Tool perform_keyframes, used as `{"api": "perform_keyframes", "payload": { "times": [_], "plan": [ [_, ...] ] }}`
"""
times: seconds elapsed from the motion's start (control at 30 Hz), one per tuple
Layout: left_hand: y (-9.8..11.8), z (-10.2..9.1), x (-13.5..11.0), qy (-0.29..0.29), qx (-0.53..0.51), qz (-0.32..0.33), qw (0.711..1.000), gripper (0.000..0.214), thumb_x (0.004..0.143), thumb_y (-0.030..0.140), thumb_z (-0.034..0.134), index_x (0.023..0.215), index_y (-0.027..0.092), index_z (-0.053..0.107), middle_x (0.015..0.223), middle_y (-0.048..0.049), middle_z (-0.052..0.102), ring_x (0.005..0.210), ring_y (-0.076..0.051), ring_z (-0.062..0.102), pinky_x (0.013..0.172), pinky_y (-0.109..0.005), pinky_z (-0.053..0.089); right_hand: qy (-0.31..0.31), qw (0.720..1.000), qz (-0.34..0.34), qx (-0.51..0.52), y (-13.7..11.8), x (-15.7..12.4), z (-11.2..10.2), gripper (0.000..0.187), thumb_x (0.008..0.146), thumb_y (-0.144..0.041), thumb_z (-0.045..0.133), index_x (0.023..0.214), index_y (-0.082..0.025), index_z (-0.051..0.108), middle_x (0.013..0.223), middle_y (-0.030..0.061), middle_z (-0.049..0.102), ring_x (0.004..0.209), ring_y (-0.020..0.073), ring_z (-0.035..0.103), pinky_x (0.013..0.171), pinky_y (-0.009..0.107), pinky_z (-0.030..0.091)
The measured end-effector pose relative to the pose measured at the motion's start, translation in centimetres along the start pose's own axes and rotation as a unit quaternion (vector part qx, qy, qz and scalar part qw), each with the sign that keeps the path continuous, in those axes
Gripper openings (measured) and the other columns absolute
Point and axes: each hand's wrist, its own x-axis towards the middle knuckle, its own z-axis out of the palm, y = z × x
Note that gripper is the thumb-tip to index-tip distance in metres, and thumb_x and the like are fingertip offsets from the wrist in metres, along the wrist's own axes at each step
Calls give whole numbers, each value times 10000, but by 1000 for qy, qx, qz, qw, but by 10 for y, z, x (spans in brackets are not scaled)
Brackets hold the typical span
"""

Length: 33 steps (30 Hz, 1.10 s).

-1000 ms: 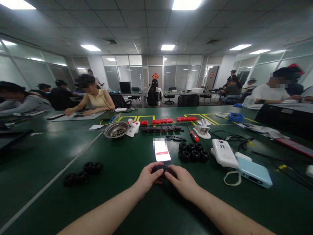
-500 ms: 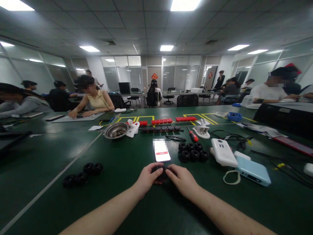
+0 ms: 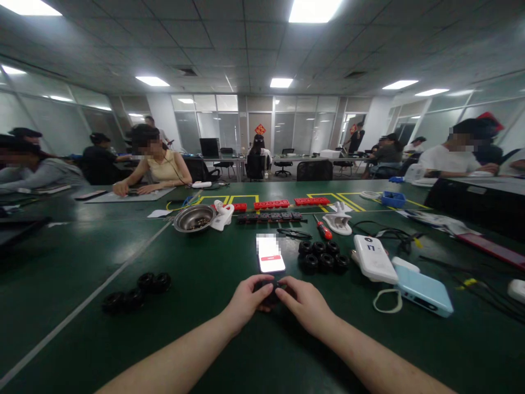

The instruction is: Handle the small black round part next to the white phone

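Observation:
Both my hands meet over the table around a small black wheel (image 3: 270, 294), mostly covered by the fingers. My left hand (image 3: 247, 302) is closed on its left side, thumb on top. My right hand (image 3: 307, 304) grips the right side between thumb and fingers. Just beyond the fingertips lies a phone (image 3: 272, 261) with a lit screen. A group of black wheels (image 3: 324, 256) sits to the right of the phone, and several more black wheels (image 3: 137, 291) rest to the left of my left arm.
Farther back are a metal bowl (image 3: 194, 219) with small parts, red blocks (image 3: 271, 204), a black strip of parts (image 3: 270, 218) and a screwdriver (image 3: 324, 228). At right lie a white device (image 3: 374, 260), a light-blue box (image 3: 424, 287) and cables. Other people sit around the room.
The view has shifted slightly. My hands keep hold of the wheel in nearly the same place, with the right thumb and fingers slightly moved.

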Motion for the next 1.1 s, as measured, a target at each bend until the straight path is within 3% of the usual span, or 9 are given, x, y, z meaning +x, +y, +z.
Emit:
{"api": "perform_keyframes", "payload": {
  "times": [0.2,0.47,0.67,0.83,0.97,1.1],
  "plan": [
    [-1,-3,4,2,-15,-1,1000,357,699,309,616,983,106,539,852,-75,602,612,-134,607,515,-231,484,33,998,-47,21,2,0,5,281,756,-280,534,1028,-208,532,886,35,605,778,170,540,655,255,403],
    [2,1,-1,2,19,-8,1000,364,696,317,621,991,121,539,847,-74,616,631,-161,624,552,-266,488,7,1000,1,1,-2,-3,-2,300,823,-415,399,960,-218,579,738,24,629,645,158,559,550,238,379],
    [1,-1,0,-3,14,6,1000,343,710,318,604,988,126,540,853,-67,610,615,-137,609,541,-243,479,26,998,-43,-27,-2,-3,-2,270,771,-329,509,1007,-209,559,891,47,622,798,182,554,659,255,396],
    [-1,1,0,-5,10,16,1000,379,690,353,612,983,122,543,828,-68,616,588,-141,610,524,-248,468,5,1000,-3,-23,-1,-2,-3,351,808,-409,432,1084,-210,518,865,52,632,765,183,573,624,254,404],
    [0,2,-1,5,21,6,1000,409,648,354,642,962,111,543,760,-53,615,551,-141,603,512,-252,459,-28,999,-11,-19,0,0,0,338,854,-403,338,899,-196,600,784,43,639,710,173,577,590,244,394],
    [0,1,-1,1,8,5,1000,405,650,358,636,958,114,542,797,-53,606,540,-128,595,509,-247,461,5,999,-37,-39,-1,-1,4,268,800,-346,462,991,-195,573,825,52,619,757,187,552,649,265,398]
  ]
}}
